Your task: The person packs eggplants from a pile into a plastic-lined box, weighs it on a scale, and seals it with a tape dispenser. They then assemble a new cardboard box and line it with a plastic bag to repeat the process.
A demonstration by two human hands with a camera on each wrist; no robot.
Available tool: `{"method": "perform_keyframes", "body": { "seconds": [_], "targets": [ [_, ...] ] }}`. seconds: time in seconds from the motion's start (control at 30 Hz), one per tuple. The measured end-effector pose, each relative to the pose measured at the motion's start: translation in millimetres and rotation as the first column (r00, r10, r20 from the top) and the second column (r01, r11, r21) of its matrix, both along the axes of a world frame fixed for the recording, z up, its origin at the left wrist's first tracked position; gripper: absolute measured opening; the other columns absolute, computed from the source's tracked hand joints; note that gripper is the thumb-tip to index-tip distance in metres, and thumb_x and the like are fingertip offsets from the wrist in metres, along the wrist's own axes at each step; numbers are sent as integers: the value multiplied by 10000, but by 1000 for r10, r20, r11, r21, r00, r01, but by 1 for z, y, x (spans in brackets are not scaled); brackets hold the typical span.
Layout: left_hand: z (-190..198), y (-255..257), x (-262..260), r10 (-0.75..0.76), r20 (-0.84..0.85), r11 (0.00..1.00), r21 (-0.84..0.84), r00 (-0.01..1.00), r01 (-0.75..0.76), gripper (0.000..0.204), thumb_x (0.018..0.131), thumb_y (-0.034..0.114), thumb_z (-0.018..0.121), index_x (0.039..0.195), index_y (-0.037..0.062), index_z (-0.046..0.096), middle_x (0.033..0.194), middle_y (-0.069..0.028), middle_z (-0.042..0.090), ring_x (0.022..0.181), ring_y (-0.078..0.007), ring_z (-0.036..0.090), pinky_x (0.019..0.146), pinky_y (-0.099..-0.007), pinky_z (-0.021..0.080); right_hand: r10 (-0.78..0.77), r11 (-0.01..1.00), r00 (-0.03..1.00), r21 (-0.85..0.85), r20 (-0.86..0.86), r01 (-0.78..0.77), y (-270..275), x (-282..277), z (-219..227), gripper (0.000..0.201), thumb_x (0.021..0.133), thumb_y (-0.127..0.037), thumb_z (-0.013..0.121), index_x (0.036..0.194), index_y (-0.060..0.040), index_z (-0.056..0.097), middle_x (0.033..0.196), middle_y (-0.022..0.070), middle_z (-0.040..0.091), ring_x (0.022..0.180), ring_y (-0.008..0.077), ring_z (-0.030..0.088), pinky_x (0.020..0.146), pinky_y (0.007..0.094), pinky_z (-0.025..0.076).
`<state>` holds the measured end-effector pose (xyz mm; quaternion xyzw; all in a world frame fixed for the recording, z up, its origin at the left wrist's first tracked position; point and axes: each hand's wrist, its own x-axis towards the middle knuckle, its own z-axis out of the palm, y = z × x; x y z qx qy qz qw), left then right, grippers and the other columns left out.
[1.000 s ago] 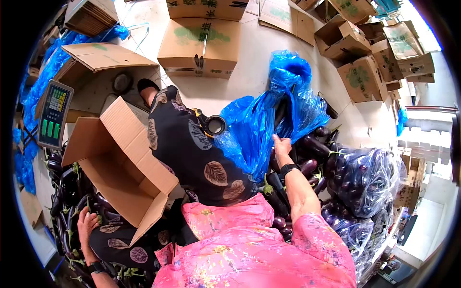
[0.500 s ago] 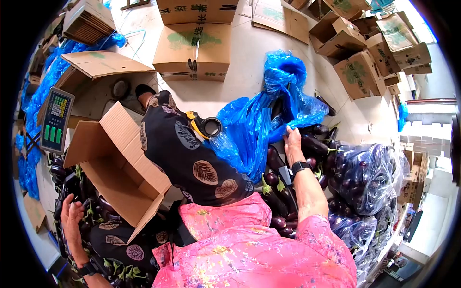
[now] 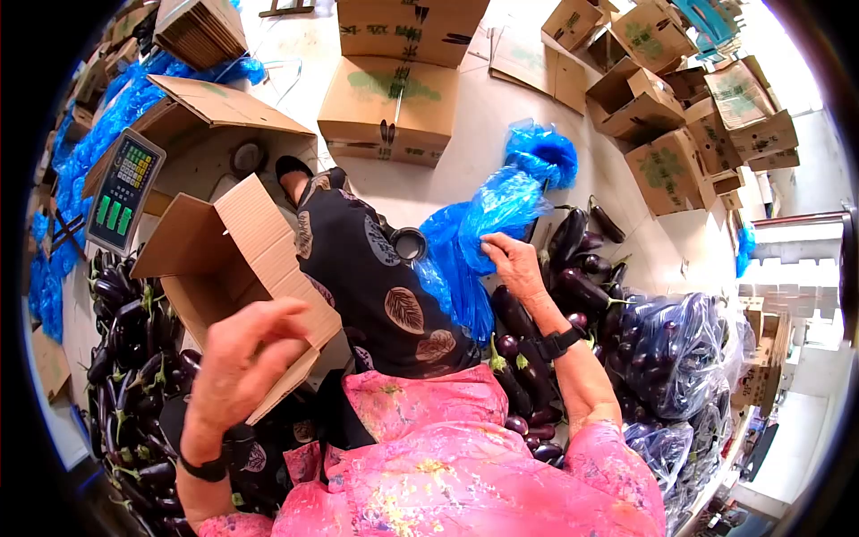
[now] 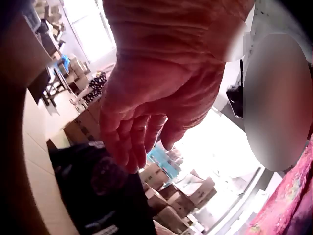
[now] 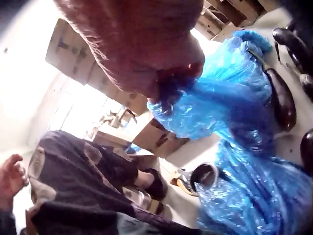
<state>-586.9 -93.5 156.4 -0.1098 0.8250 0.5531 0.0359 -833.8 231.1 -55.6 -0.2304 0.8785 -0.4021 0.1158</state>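
My right hand [image 3: 517, 267] pinches the edge of a blue plastic bag [image 3: 501, 210] in front of my knee. In the right wrist view, the bag [image 5: 195, 112] is bunched at the curled fingers and trails down to the floor. Purple eggplants [image 3: 582, 282] lie just right of it. My left hand [image 3: 249, 367] is raised near the front flap of an upright open cardboard box [image 3: 215, 237], fingers loosely bent. The left wrist view shows that hand [image 4: 156, 93] with nothing in it.
A tape dispenser [image 3: 409, 243] sits beside my knee against the bag. More eggplants [image 3: 121, 358] are heaped at left, under a scale display [image 3: 125, 190]. Clear bags of eggplants [image 3: 684, 349] stand at right. Closed cartons [image 3: 389, 103] and stacked boxes [image 3: 667, 170] stand farther off.
My left hand has lifted from the eggplant heap and swung right and up in front of the box. My right hand has drawn the blue bag's edge leftward, uncovering eggplants behind it.
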Motion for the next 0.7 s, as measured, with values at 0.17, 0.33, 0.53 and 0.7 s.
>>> {"method": "perform_keyframes", "body": {
  "seconds": [0.17, 0.33, 0.53, 0.7],
  "targets": [
    [-14, 35, -28, -153, -139, 982, 90, 978, 166, 320, 886, 2, 632, 1206, 7, 618, 930, -129, 685, 840, -207, 693, 757, -291, 546, -255, 914, 965, -313, 54, 259, -16, 5, 47, 137, 923, -115, 690, 981, 9, 707, 831, 8, 659, 828, 50, 556, 743, 225, 458],
    [-34, 52, -42, -131, -59, 949, 281, 990, 142, 319, 947, 38, 583, 1264, -1, 586, 1044, -102, 680, 969, -152, 658, 832, -280, 526, -129, 848, 967, -481, 220, 223, -29, 16, 105, 122, 954, -116, 657, 940, 0, 691, 922, 19, 683, 815, 92, 595, 766, 239, 476],
    [-52, 88, -75, 202, -179, 831, 552, 963, -72, 588, 943, 134, 627, 1442, -7, 350, 1112, -154, 657, 1045, -184, 633, 926, -329, 515, 401, 523, 770, -814, 497, 253, -64, 52, 199, 198, 1047, -187, 489, 1174, -44, 545, 1086, 30, 628, 967, 123, 620, 878, 301, 510],
    [-55, 70, -105, 38, -200, 512, 845, 979, 153, 479, 922, 105, 652, 1352, -19, 481, 1061, -81, 664, 956, -132, 626, 883, -270, 494, 545, 473, 701, -859, 459, 194, -96, 55, 236, 358, 1051, -222, 484, 1342, -13, 496, 1269, 89, 603, 1141, 176, 604, 997, 352, 489]
  ]
}}
